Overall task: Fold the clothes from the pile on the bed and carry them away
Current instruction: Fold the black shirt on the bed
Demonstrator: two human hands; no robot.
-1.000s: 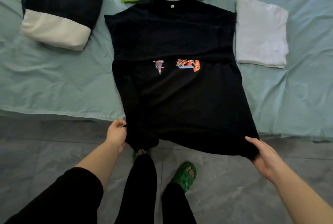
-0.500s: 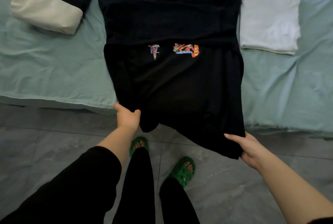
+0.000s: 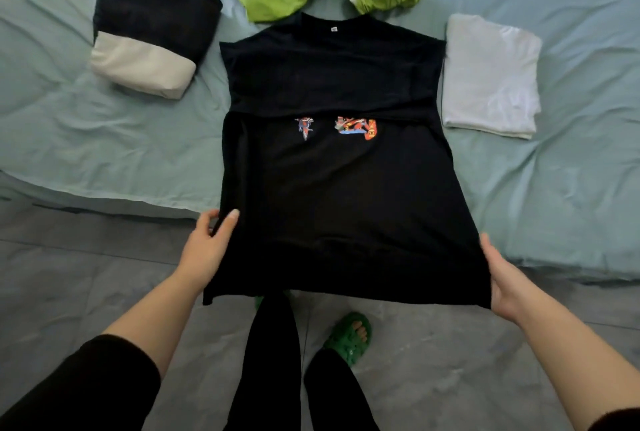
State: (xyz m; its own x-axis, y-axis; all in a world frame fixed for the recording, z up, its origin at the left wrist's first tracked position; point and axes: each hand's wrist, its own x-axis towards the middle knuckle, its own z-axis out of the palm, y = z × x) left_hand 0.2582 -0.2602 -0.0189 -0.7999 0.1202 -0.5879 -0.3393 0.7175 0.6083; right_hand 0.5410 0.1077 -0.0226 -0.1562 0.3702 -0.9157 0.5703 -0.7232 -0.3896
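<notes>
The left hand [image 3: 207, 250] is gripping higher than a moment ago; it and the right hand [image 3: 505, 285], well apart, are pinching the hem corners of the black printed T-shirt [image 3: 332, 188], probably limp and light, overhanging the near edge of the teal-sheeted bed [image 3: 104, 153].

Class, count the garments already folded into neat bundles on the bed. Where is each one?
2. A navy-and-cream bundle lies left of the black T-shirt; a white bundle lies to its right. More may lie outside the view.
</notes>
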